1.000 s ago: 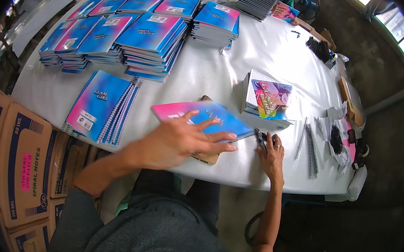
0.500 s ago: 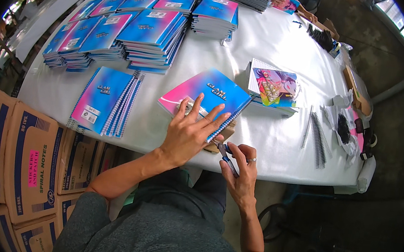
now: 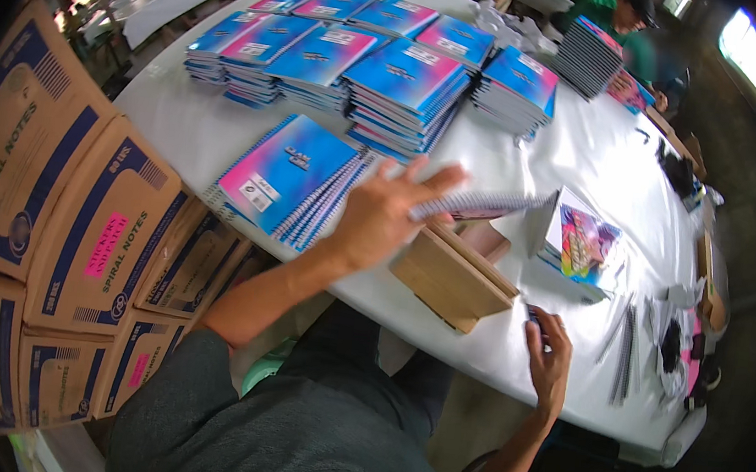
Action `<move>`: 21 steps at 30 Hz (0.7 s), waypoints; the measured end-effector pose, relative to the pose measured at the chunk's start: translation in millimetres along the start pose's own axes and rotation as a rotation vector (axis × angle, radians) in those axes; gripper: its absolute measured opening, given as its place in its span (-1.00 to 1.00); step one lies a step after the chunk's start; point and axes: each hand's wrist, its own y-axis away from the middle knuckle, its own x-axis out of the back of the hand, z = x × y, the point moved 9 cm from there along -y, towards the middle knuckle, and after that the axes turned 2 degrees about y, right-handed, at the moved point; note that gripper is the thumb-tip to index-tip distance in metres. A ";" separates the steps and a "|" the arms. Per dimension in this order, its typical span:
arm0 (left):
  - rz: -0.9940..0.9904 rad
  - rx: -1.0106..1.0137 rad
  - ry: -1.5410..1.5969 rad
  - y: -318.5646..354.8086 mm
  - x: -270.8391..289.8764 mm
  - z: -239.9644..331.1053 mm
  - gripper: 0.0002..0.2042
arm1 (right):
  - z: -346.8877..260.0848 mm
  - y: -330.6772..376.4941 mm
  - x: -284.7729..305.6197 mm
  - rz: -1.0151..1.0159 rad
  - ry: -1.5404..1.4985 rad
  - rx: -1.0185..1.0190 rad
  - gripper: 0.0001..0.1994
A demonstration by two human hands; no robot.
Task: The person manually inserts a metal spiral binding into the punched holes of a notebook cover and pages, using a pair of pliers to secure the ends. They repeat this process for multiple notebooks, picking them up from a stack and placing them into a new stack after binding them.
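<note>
A spiral notebook, seen nearly edge-on, is lifted and tilted above a wooden stand. My left hand grips the notebook at its left end, with the fingers somewhat smeared by motion. Right of the stand, at the table's near edge, my right hand is curled around cutting pliers, of which only a dark part shows. Left of my left hand lies a fanned pile of blue and pink spiral notebooks. Beyond the stand's right side is a stack of notebooks with a colourful picture cover.
Several stacks of blue and pink notebooks stand at the back of the white-covered table. Loose spiral wires lie at the right. Cardboard boxes are piled on the left. Across the table, a person in green sits by dark-edged notebooks.
My left hand has raised the notebook off the wooden stand and tipped it on edge. My right hand has drawn away to the right with the pliers. The view has turned left.
</note>
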 end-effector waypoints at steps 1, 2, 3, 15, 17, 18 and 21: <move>0.041 0.058 0.109 -0.1 23.6 -24.0 -0.50 | 16.8 -2.7 8.8 0.105 0.152 0.025 -0.75; 0.056 0.099 0.365 0.6 43.5 -47.3 -0.50 | 40.0 -4.6 7.3 0.094 0.221 -0.079 -0.75; 0.048 0.131 0.566 3.2 62.6 -63.8 -0.48 | 65.4 -3.9 7.6 0.084 0.292 -0.187 -0.74; 0.021 0.020 1.485 14.0 114.6 -186.6 -0.25 | -193.6 -106.3 -124.1 -0.112 -0.819 0.346 -0.04; -0.025 0.060 1.522 7.8 110.3 -194.1 -0.21 | -210.3 -106.0 -148.9 -0.150 -0.714 0.350 -0.38; -0.010 0.131 1.495 5.2 108.3 -205.7 -0.15 | -215.2 -106.7 -159.2 -0.159 -0.654 0.348 -0.53; -0.053 0.407 1.289 13.8 131.6 -239.8 -0.11 | -266.5 -106.3 -169.2 0.082 -0.411 0.785 -0.47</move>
